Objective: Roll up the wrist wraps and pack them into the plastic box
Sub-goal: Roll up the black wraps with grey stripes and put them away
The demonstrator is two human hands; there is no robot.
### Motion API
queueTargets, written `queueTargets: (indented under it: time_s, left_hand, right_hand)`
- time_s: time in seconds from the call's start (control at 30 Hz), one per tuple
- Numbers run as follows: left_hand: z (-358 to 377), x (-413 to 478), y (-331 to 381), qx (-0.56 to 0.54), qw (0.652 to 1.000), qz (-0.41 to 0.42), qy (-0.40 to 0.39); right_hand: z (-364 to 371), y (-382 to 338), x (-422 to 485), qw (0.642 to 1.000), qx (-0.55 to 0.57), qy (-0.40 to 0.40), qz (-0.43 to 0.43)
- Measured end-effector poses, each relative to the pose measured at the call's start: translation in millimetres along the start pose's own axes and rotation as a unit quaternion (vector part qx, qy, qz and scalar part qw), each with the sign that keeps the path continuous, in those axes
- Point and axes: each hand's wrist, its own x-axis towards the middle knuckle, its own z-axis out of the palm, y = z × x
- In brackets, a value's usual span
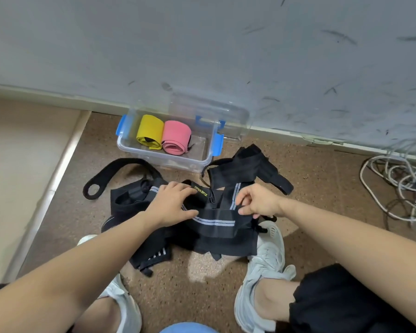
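A tangle of black wrist wraps [216, 227] with grey stripes lies on the brown floor between my feet. My left hand [175, 204] rests flat on the pile, fingers spread over a wrap with yellow lettering. My right hand [256, 200] pinches the edge of a striped black wrap. Behind the pile stands an open clear plastic box [130, 146] with blue latches. Inside it lie a rolled yellow wrap [150, 131] and a rolled pink wrap [177, 137], side by side at the left.
The box's clear lid [209, 111] leans against the scuffed grey wall [202, 44]. A black strap with a loop [111, 179] trails off to the left. White cables [399, 188] lie coiled at the right. My grey shoes [267, 260] flank the pile.
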Motion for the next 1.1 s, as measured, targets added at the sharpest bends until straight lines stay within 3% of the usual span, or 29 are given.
queueTargets:
  time_s: [0.13, 0.2, 0.33, 0.43, 0.6, 0.67, 0.77, 0.83, 0.97, 1.1]
  left_hand:
    - [-7, 7, 21, -0.118, 0.992, 0.033, 0.042]
    - [-13, 8, 31, -0.203, 0.978, 0.031, 0.026]
    - [-21, 8, 38, -0.411, 0.911, 0.019, -0.003]
    - [-24, 5, 36, -0.455, 0.890, 0.006, 0.031]
    - [-37, 10, 42, -0.477, 0.867, -0.031, 0.140]
    - [-40, 13, 34, -0.478, 0.856, -0.072, 0.184]
    - [-37, 11, 9, -0.446, 0.855, -0.139, 0.226]
    - [-31, 8, -7, -0.430, 0.864, -0.156, 0.211]
    - [-21, -6, -15, -0.400, 0.892, -0.139, 0.157]
    - [-10, -12, -12, -0.404, 0.895, -0.129, 0.138]
  right_hand:
    - [-17, -49, -9, 0.985, 0.157, 0.042, -0.061]
    - [-22, -70, -12, 0.964, 0.246, 0.054, -0.080]
    - [-30, -100, -18, 0.895, 0.427, 0.084, -0.099]
    - [-39, -115, -22, 0.843, 0.517, 0.095, -0.114]
    - [-56, -120, -22, 0.787, 0.589, 0.081, -0.163]
    - [-56, -104, -17, 0.841, 0.503, 0.124, -0.157]
    - [-31, -55, -3, 0.952, 0.219, 0.172, -0.127]
    - [-10, -23, 10, 0.983, -0.006, 0.142, -0.119]
    - [20, 6, 33, 0.948, -0.290, 0.008, -0.128]
    - [34, 9, 45, 0.891, -0.418, 0.018, -0.178]
